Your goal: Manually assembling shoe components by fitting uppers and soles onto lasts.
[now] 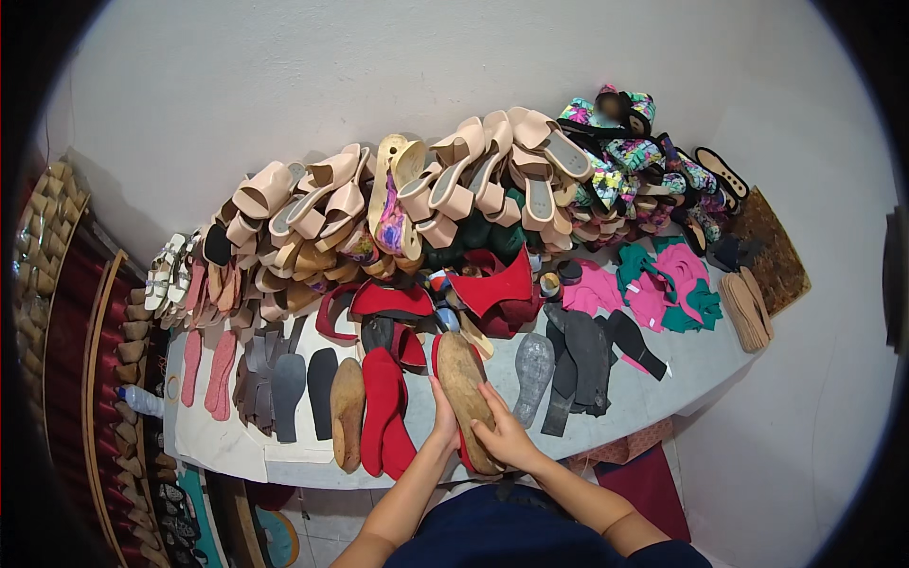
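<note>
Between my two hands, over the table's near edge, is a worn tan shoe last (461, 390) with red material showing along its left edge. My left hand (444, 413) presses against its left side. Across its right side lies my right hand (502, 428), fingers on the upper surface and thumb toward the heel end. Just left of my left hand are red insoles (383, 412), and beside them a second wooden last (348, 417). A grey sole-shaped piece (534, 379) lies to the right of my hands. Red shoe uppers (390, 300) sit beyond the last.
Heeled beige sandals (464, 175) are piled along the wall, with floral-patterned footwear (630, 161) at right. Dark soles (289, 398), black strips (579, 355) and pink and green fabric pieces (663, 284) cover parts of the table (625, 426). Shelves of lasts (133, 379) stand left.
</note>
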Available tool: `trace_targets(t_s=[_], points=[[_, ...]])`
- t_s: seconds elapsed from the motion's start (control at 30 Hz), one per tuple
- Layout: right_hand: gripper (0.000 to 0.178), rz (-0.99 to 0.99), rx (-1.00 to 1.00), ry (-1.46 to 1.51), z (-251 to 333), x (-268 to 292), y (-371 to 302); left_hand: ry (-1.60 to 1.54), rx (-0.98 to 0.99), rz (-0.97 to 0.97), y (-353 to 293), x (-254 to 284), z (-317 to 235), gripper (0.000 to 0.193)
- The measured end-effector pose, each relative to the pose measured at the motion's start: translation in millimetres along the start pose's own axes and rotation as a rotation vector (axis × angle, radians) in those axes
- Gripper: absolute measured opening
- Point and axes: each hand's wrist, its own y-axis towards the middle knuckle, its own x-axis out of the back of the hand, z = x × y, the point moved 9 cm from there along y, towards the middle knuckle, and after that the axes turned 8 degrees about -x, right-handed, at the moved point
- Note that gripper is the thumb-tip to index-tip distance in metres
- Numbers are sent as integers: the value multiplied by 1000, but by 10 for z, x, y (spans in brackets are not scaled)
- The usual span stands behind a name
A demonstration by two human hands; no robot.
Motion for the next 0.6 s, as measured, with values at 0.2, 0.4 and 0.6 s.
trace_targets(t_s=[0.2,0.4,0.6], points=[[36,137,-333,377,-389,293,596,-103,61,35,46,291,25,91],[48,-788,-118,-229,-849,1526,1616,-218,252,69,59,90,163,98],[26,-499,-199,-289,-610,1488,2080,-135,297,59,52,-23,278,98]])
